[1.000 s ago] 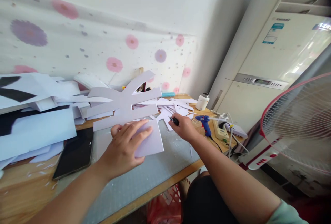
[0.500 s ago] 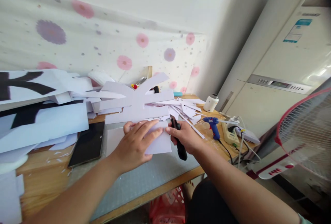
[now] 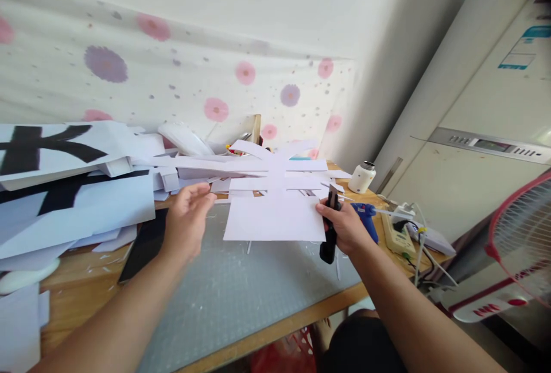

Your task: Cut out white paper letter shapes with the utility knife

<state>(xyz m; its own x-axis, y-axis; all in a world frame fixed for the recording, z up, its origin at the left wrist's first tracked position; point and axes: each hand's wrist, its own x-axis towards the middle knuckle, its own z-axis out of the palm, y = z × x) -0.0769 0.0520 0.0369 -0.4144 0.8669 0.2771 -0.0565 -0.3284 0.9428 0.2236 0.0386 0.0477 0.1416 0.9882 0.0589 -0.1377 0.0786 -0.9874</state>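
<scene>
A white cut-out sheet [image 3: 275, 218], shaped like a character with crossbars and a wide lower panel, is held up level above the grey cutting mat [image 3: 258, 292]. My right hand [image 3: 350, 226] is closed round a black utility knife [image 3: 328, 241], blade upward, and its thumb also pinches the sheet's right edge. To the left of the sheet, my left hand [image 3: 187, 221] is off it, with loosely bent fingers and nothing visible in them. Thin white offcuts lie on the mat under the sheet.
Lettered white pieces [image 3: 77, 206] are stacked at the left, beside a dark tablet [image 3: 144, 247]. A blue glue gun [image 3: 365, 221], a white jar [image 3: 362, 177] and a power strip [image 3: 396, 235] stand at the right. A fan [image 3: 525, 241] is beyond the table edge.
The cut-out sheet has lifted from the mat and moved right, along with my right hand and the knife. My left hand has let go of the sheet and drawn away leftward.
</scene>
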